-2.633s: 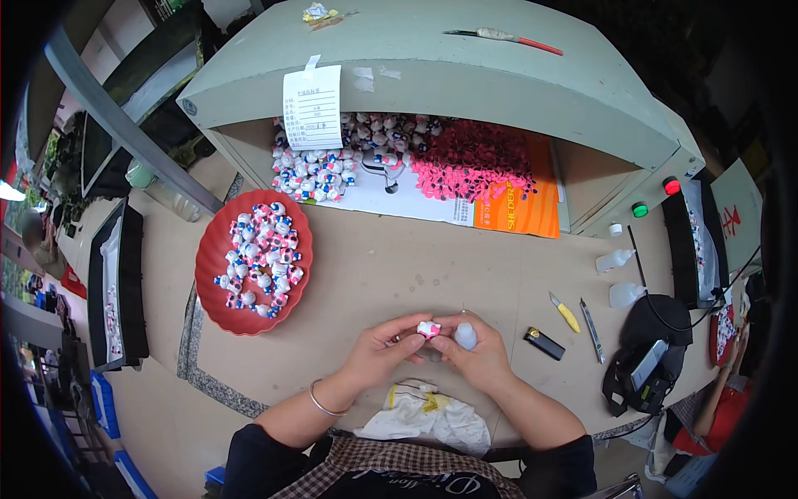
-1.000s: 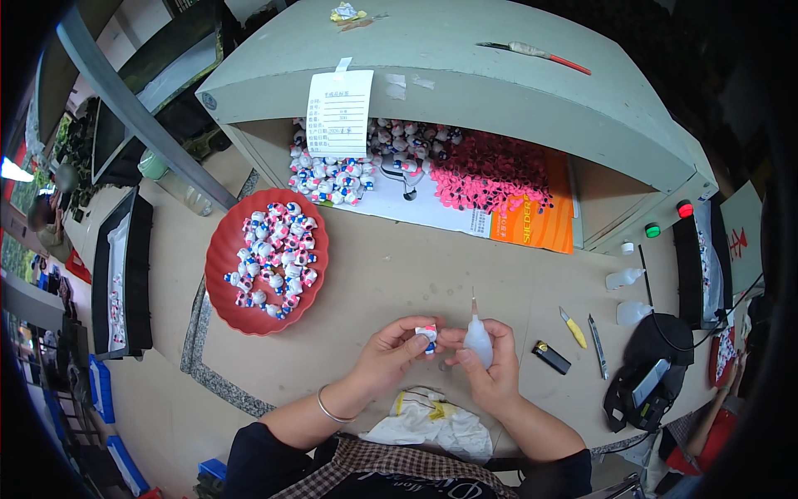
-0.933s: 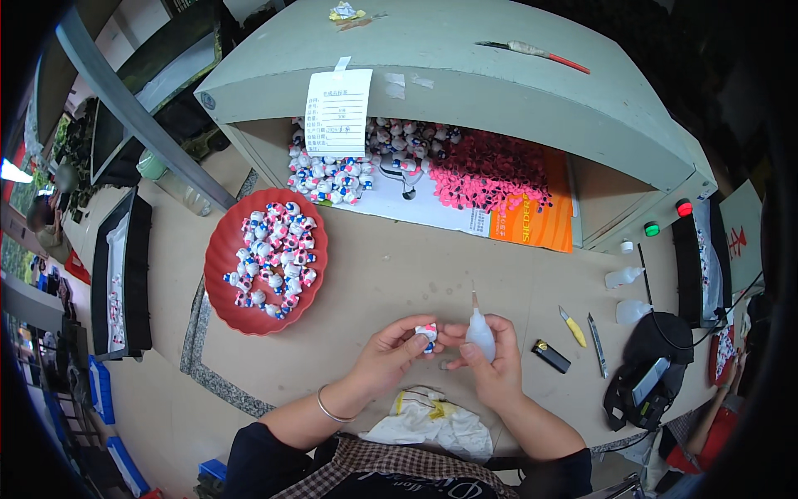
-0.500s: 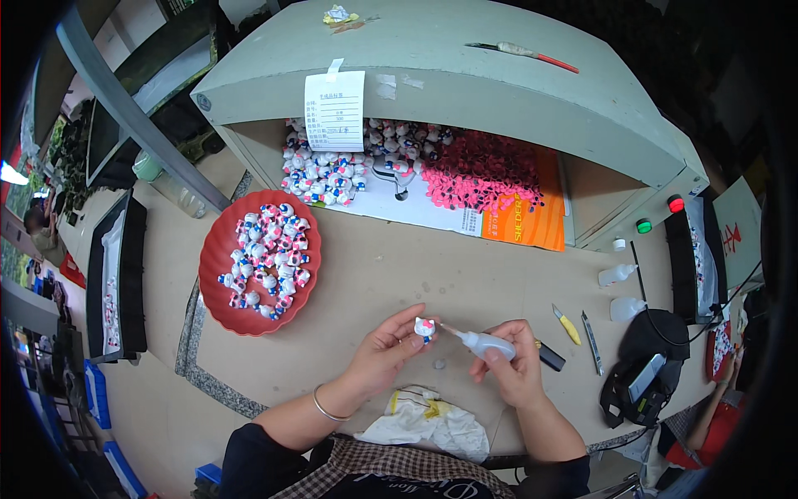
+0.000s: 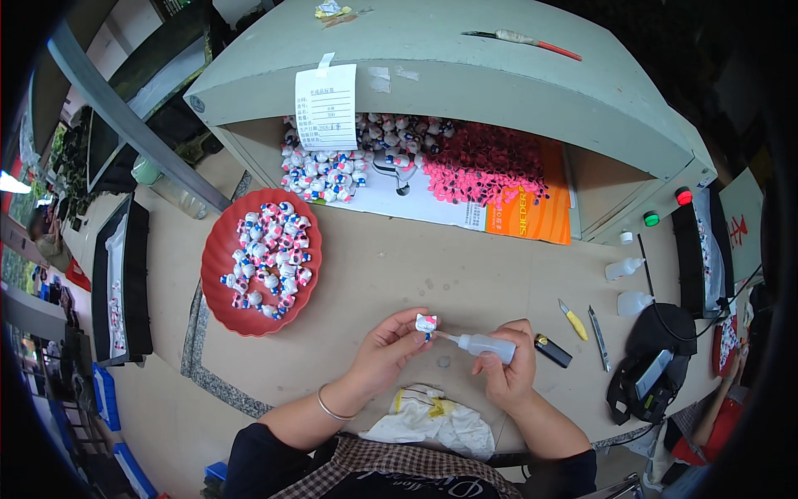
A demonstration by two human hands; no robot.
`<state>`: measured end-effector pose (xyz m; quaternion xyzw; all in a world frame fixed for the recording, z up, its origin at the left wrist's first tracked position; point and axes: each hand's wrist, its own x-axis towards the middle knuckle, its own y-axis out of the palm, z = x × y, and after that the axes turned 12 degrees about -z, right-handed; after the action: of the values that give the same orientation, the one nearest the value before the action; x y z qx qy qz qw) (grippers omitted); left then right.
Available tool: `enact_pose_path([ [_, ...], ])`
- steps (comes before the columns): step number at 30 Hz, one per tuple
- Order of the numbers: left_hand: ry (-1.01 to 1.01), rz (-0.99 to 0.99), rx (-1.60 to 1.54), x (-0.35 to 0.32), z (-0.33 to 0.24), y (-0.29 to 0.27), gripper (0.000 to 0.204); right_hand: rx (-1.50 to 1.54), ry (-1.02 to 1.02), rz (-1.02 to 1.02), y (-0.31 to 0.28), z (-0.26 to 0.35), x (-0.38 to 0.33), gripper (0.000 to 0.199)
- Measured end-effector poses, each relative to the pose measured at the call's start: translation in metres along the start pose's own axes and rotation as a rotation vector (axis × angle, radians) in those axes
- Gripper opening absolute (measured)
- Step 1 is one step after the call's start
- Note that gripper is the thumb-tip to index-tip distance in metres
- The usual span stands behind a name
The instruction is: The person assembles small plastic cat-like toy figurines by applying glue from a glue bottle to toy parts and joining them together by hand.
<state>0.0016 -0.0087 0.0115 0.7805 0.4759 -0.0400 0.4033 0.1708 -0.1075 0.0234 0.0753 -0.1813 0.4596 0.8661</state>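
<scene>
My left hand (image 5: 389,351) pinches a small white cat-headed figurine (image 5: 426,323) with a pink bow and a bit of blue below, held upright above the table. My right hand (image 5: 509,374) is wrapped round a small translucent squeeze bottle (image 5: 485,346), tilted nearly level. Its thin nozzle points left and reaches the lower part of the figurine; whether they touch I cannot tell. To the left stands a red scalloped bowl (image 5: 218,306) holding many similar figurines (image 5: 270,249). Below my hands lies a crumpled white cloth (image 5: 432,422) with yellow stains.
A grey-green shelf box (image 5: 465,79) spans the back, with piled white-and-blue figurines (image 5: 324,175) and small pink pieces (image 5: 486,170) inside. At right lie a dark rectangular object (image 5: 554,351), a yellow-handled knife (image 5: 573,322), a slim metal tool (image 5: 598,338), bottles (image 5: 623,268) and a black bag (image 5: 661,358).
The squeeze bottle has turned more level, and its nozzle has shifted down from beside the figurine's head to its lower part. The view has shifted slightly. Both hands keep their holds.
</scene>
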Motion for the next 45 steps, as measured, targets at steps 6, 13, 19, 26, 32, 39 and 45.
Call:
enact_pose_path([
  [6, 0.003, 0.002, 0.005, 0.0007, 0.0004, -0.0014, 0.033, -0.059, -0.050, 0.001, -0.0005, -0.0071, -0.0015, 0.021],
  [13, 0.012, 0.008, 0.002, 0.0002, 0.0013, -0.0015, 0.032, -0.064, -0.022, -0.014, 0.0014, -0.0037, 0.0012, 0.021],
  [19, 0.012, 0.009, 0.000, -0.0004, 0.0002, -0.0011, 0.032, -0.106, -0.053, -0.012, -0.0005, -0.0050, 0.0008, 0.021],
  [26, 0.020, 0.004, -0.001, -0.0006, -0.0013, -0.0014, 0.032, -0.088, -0.054, -0.047, -0.0009, -0.0046, 0.0005, 0.020],
  [32, 0.020, -0.007, 0.025, -0.0018, -0.0030, 0.0012, 0.033, -0.138, -0.050, -0.044, -0.0011, -0.0042, 0.0011, 0.020],
  [39, 0.049, -0.019, 0.035, -0.0011, -0.0021, 0.0002, 0.033, -0.280, -0.131, -0.012, -0.0060, -0.0026, 0.0016, 0.020],
  [45, 0.065, -0.024, 0.068, -0.0011, -0.0006, -0.0007, 0.034, -0.231, -0.078, 0.006, -0.0046, -0.0022, 0.0007, 0.020],
])
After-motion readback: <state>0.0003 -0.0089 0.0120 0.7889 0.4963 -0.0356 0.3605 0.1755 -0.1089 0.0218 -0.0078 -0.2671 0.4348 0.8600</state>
